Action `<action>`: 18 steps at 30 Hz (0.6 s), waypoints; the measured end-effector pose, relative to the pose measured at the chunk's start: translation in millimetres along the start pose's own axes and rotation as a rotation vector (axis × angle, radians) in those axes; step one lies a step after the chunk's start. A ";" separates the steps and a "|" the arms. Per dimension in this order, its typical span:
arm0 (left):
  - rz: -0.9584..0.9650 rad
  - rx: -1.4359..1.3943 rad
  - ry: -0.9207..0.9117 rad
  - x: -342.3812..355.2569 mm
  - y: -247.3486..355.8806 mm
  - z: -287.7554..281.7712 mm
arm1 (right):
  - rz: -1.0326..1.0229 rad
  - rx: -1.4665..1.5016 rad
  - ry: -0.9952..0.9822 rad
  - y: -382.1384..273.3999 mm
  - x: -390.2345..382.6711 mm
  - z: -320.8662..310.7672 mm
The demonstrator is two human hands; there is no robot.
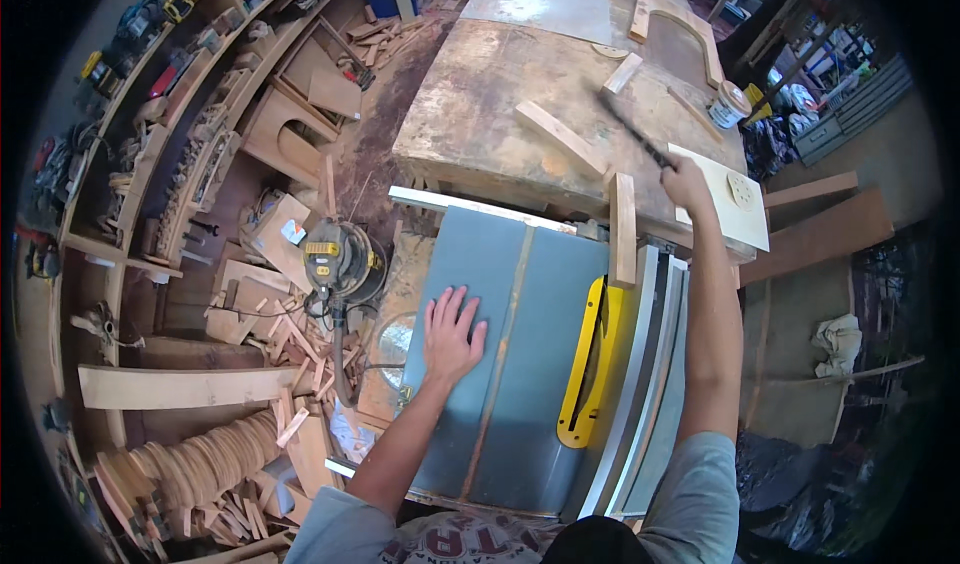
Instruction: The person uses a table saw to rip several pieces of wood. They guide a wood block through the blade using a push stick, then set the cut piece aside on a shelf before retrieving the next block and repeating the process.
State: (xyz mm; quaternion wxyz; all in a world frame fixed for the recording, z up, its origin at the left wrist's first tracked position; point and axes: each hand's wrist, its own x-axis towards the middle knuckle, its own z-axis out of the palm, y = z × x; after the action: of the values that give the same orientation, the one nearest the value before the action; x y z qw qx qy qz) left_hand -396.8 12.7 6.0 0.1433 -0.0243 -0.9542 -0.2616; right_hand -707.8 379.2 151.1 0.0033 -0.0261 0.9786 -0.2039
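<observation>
My left hand (453, 342) lies flat, fingers spread, on the grey top of a table saw (440, 444). Stretched far forward, my right hand (686, 184) is closed round one end of a long, thin dark stick (632, 126). The stick points away to the far left over the wooden workbench (480, 94), its far end blurred. Beside that hand lies a pale board (758, 226) with a round, holed disc (741, 191) on it. A yellow throat plate (590, 369) is set in the saw top, left of the metal fence (630, 394).
A wood strip (622, 229) bridges the saw's far edge and the bench. More wood pieces (560, 136) and a white tub (730, 105) sit on the bench. Left of the saw stand a black-and-yellow shop vacuum (342, 260) and heaped offcuts (285, 339). Shelves (190, 94) line the left.
</observation>
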 end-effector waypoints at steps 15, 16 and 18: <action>-0.078 0.007 -0.141 7.4 -1.2 -4.7 | 0.526 0.370 0.106 95.9 197.8 67.2; -0.101 0.007 -0.192 8.0 -1.9 -4.8 | 0.522 0.356 0.175 97.3 202.6 68.7; -0.112 0.019 -0.196 9.0 -2.8 -4.8 | 0.472 0.321 0.169 95.4 215.0 75.6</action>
State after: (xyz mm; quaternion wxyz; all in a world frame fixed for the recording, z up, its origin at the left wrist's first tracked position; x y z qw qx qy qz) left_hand -404.5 7.5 11.1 0.0348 0.0049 -0.9658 -0.2567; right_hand -925.9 425.1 44.5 -0.0266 0.2199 0.9097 -0.3512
